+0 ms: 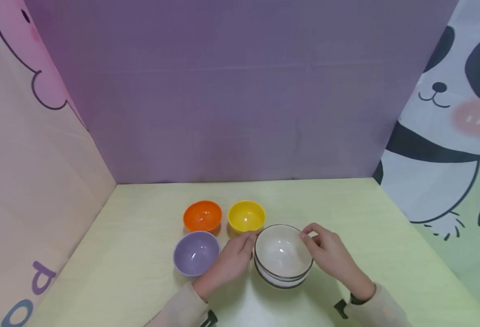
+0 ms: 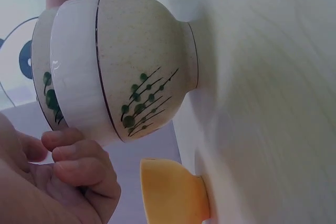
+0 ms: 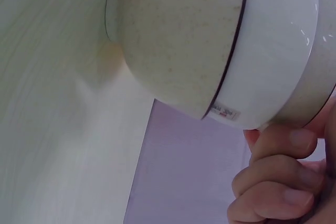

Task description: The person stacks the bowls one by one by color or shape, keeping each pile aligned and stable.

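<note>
Three bowls stand stacked on the table in front of me. On top is a cream bowl (image 1: 284, 250) with a dark rim. Under it sits a white bowl (image 2: 76, 66), nested in a speckled beige bowl (image 2: 144, 40) painted with green sprigs, whose foot is on the tabletop. My left hand (image 1: 232, 260) grips the top bowl at its left side, fingers curled below the rim. Across from it, my right hand (image 1: 331, 255) pinches the right side of that rim, with the thumb by the inner edge and curled fingers outside.
A purple bowl (image 1: 197, 254) stands just left of my left hand. Behind it are an orange bowl (image 1: 202, 217) and a yellow bowl (image 1: 246, 217), side by side on the pale table (image 1: 142, 236). A purple wall (image 1: 240, 100) closes off the back edge.
</note>
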### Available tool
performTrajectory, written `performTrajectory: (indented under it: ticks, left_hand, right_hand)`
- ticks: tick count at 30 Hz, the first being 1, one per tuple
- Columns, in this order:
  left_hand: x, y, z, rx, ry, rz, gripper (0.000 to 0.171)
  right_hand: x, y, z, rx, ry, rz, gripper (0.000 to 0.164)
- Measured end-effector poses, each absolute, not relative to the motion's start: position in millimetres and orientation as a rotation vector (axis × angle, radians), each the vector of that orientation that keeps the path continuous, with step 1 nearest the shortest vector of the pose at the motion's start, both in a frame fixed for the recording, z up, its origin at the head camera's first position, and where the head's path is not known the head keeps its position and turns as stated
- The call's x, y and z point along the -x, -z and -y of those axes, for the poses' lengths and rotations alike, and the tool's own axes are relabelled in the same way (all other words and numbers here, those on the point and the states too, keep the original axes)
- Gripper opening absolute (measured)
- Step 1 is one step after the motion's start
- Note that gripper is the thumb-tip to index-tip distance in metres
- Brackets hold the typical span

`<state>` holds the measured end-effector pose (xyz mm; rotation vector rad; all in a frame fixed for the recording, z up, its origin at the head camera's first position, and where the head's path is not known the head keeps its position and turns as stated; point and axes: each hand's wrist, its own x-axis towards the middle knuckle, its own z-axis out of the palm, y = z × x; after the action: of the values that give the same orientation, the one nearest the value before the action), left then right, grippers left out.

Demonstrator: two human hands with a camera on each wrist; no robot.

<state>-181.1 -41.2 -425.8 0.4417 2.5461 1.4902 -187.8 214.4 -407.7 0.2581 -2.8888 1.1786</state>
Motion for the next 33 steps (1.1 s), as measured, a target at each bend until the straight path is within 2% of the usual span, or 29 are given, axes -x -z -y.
performTrajectory:
  ticks: [5,19,33]
  left_hand:
    - [178.0,424.0,36.2,-0.457,-1.392,-2.633,0.051]
    - [176.9,419.7,29.0,-0.479,-1.267,-2.794,0.035]
    - [176.7,420.1,28.1,-0.464,-1.311,-2.748,0.04]
  right_hand:
    - [186.2,409.1,-213.7,-0.317,-1.139,2.849,0.025]
    - [184.6,406.4,-209.8,-0.32,-1.118,2.863,0.026]
    - [184.3,409.8,-207.6,-0.388,-0.977,2.809,0.022]
